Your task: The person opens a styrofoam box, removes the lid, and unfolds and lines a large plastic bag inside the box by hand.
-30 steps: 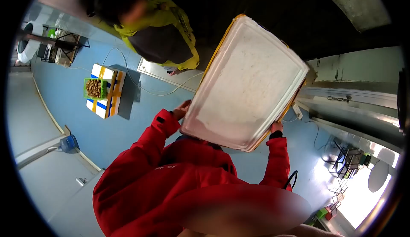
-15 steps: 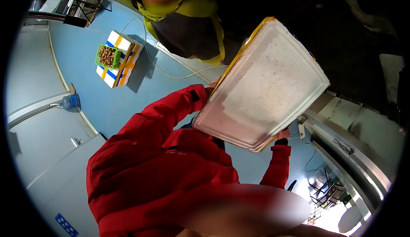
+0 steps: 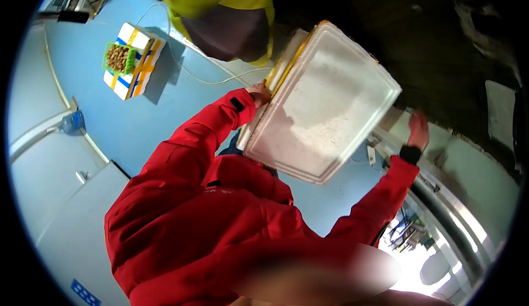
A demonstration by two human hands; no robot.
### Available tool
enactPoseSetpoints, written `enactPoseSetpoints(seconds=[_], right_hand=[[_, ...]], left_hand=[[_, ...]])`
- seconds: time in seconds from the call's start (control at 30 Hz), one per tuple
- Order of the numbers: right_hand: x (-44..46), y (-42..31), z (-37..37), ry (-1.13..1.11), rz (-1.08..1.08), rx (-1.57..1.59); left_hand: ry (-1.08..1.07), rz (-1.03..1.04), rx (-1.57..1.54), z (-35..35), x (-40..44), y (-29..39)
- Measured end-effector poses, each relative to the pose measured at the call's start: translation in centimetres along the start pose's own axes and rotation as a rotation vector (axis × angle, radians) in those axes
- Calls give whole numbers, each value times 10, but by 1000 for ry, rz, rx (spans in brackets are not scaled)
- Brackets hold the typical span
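Holding a white foam box [image 3: 333, 99] up at a tilt before the red jacket [image 3: 209, 207], over the blue floor [image 3: 198, 96], and gripping its left edge with the left hand [image 3: 260, 94]. Keeping the right hand [image 3: 419, 131] open and apart from the right edge, with no hold to be seen. Handling the box one-handed, by the look of it; probably in need of a firm left hold and a palm on the free side for a controlled move (awkwardly broad for one hand). Beyond, see another person [image 3: 226, 25] close by, and farther left a green basket [image 3: 131, 62] on taped foam boxes [image 3: 142, 80].
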State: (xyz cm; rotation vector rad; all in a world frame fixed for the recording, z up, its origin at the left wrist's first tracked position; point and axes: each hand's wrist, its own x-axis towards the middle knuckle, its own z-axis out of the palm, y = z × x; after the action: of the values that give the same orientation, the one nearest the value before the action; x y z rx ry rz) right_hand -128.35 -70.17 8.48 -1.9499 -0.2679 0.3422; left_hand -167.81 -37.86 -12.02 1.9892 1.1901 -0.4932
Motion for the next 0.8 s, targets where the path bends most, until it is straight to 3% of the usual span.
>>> enactPoseSetpoints(seconds=[0.03,0.1,0.2,0.27,0.37,0.47,0.57,0.63,0.67,0.77,0.8], right_hand=[[-9,-56,38,-186,-27,304],[-17,-132,107,-308,-121,130],[3,-167,175,-446,-295,80],[30,-165,201,-459,-398,-115],[70,-163,208,-230,-650,-789],[143,-157,182,-432,-240,-145],[228,-150,166,-538,-222,8],[256,-132,170,-270,-780,-760],[251,-138,171,-99,-1048,-1157],[176,-153,206,-176,-635,-1037],[192,-149,204,-342,-499,-762]], left_hand=[[-33,25,-7,-9,-8,5],[-99,20,-7,-23,-14,13],[-98,28,-44,-34,-17,20],[-90,48,-50,-37,-15,22],[-185,18,-102,-42,-15,36],[-48,116,-153,-25,0,25],[28,148,-214,-26,8,27],[109,138,-160,3,30,3],[-54,67,-273,-11,23,14],[-31,-38,-326,-32,-5,57],[-35,-22,-317,-24,2,53]])
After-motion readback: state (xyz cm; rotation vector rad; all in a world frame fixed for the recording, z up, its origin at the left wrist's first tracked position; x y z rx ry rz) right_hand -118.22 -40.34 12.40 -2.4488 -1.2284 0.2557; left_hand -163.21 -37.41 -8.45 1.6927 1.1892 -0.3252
